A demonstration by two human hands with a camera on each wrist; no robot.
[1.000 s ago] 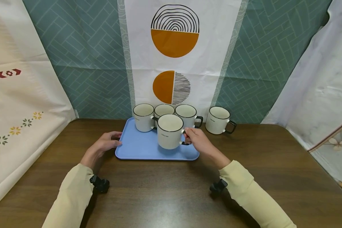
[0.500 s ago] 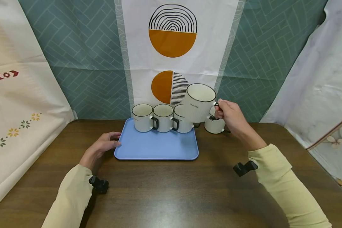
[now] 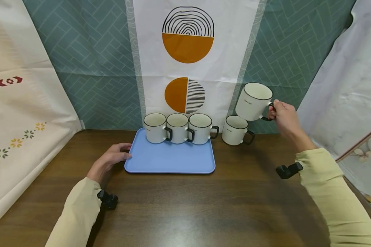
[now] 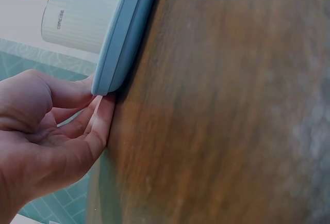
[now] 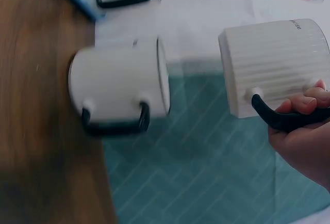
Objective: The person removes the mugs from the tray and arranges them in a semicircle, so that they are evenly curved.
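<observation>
Along the back hangs a patterned backdrop [image 3: 228,68]; before it spreads the brown table [image 3: 185,206]; on that lies the blue tray [image 3: 170,161], which looks stiff, light and smooth, best taken by its rim, as the left hand [image 3: 112,156] does, thumb and fingers pinching the left edge; a row of three mugs [image 3: 177,132] stands along its back. Beyond the tray's right side, a slightly tilted held mug [image 3: 253,103] is in the air, above and to the right of a lone mug [image 3: 233,132] upright on the table; all look rigid, moderately heavy, probably slick-walled and apt to chip; the black handle [image 5: 273,120] seems the surest hold, and the right hand [image 3: 285,118] has its fingers curled round it. Counted by size: one backdrop, one table, one tray; five mugs, three on the tray, one on the table, one held; two hands.
</observation>
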